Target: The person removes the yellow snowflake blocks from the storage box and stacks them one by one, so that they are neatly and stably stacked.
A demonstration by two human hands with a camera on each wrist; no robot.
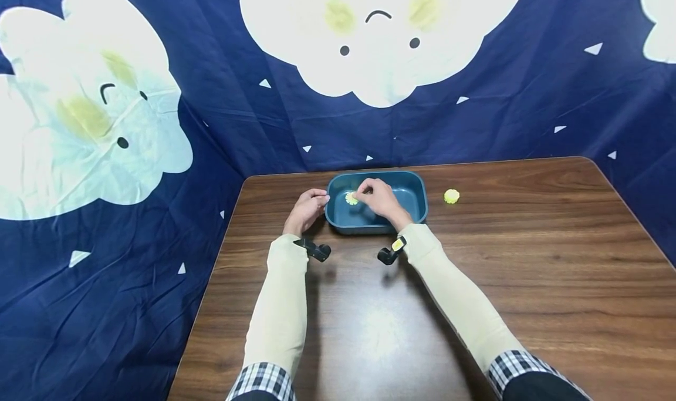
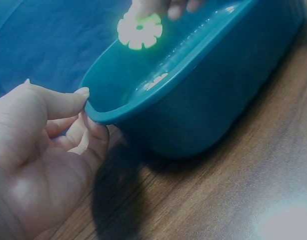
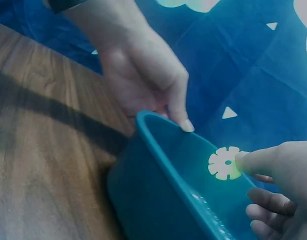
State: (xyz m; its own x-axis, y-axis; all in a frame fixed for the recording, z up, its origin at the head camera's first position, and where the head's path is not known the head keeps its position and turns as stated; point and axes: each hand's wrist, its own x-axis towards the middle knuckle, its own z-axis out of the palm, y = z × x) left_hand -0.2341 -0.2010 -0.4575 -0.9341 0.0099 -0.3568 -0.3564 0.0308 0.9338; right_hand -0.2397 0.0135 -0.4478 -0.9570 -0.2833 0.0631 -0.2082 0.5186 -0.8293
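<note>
A teal rectangular plastic bin (image 1: 364,230) stands near the table's back edge. My left hand (image 1: 307,209) pinches its left end at the rim, thumb on top and fingers below, as the left wrist view shows. Over the bin's inside, my right hand (image 1: 380,199) pinches a pale yellow-green flower-shaped disc (image 3: 225,163) with slots round its edge and a small centre hole. The disc hangs above the bin floor. Low inside the bin, the left wrist view has a small pale shape (image 2: 156,81); whether it is another disc or a reflection is unclear.
To the right of the bin, a yellow-green piece (image 1: 451,196) with a scalloped edge lies on the brown wooden table (image 1: 528,242). A dark blue cloth (image 1: 211,113) with white cloud faces hangs behind and at the left. Both wrists carry small black cameras.
</note>
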